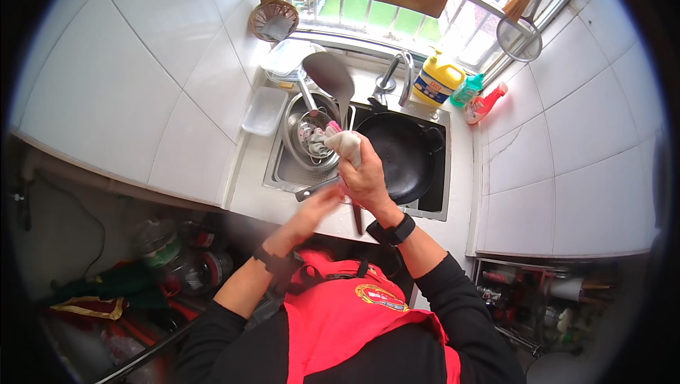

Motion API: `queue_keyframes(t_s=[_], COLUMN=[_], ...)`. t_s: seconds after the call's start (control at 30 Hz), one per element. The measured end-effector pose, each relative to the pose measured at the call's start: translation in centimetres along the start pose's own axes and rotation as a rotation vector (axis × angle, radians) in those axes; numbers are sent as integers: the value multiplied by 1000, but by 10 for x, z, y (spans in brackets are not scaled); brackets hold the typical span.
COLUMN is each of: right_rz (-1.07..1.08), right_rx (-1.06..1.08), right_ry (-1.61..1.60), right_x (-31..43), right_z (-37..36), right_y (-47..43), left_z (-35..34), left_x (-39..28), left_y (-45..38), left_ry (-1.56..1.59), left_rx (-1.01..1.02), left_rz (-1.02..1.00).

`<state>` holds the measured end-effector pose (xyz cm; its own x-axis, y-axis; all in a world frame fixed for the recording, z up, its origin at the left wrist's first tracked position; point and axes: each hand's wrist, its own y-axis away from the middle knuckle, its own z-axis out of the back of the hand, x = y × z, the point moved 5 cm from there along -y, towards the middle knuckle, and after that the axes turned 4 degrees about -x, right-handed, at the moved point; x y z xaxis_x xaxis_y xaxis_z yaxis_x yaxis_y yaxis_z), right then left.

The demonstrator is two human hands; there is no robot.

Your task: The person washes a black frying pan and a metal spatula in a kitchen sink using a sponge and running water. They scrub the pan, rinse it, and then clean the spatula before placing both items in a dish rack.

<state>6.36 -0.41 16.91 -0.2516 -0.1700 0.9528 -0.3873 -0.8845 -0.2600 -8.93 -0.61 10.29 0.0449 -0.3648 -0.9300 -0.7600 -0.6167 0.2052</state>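
My right hand (365, 174) is closed around a pale cloth (345, 145) and the shaft of a metal wok spatula (332, 77). The broad spatula blade points up toward the window, and a dark brown handle end (358, 219) shows below the hand. My left hand (320, 206) is motion-blurred beside a black handle (313, 191) at the sink's front edge; whether it grips anything is unclear. A black wok (398, 155) lies in the right sink basin. Steel bowls (289, 134) and a perforated strainer (308, 131) with a scrunched cloth are at the left basin.
The faucet (408, 78) rises behind the sink. A yellow jug (438, 81), a green bottle (467, 90) and a red spray bottle (486, 103) stand at the back right. A clear plastic container (264, 111) sits left. Tiled walls (563, 155) flank the counter; a sieve (519, 38) hangs right.
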Motion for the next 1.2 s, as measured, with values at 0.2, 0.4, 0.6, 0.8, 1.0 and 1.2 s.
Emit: queue_keyframes(t_s=[0.2,0.4,0.6,0.8,1.0,1.2], right_rz=[576,447,-48,774,306,-512], right_rx=[165,237,138,152,-46,113], right_ry=[684,590,313,529,204,-692], right_x=[22,-24,-50,61,25,-44], right_z=[-23,18,92,-7,23,19], right_y=[10,55,53,-7,-80,-26], left_z=[30,41,58,0,-2,30], left_x=[-57,-55,-39,-27,-25,-58], left_y=[-42,-34,-46,-51,-46,-50], left_ry=[188,520,384,-366,47,376], left_rx=[-413,-517,-357,-426,-42,-186], left_rz=[-301,-326,-354,-614,-115,-284])
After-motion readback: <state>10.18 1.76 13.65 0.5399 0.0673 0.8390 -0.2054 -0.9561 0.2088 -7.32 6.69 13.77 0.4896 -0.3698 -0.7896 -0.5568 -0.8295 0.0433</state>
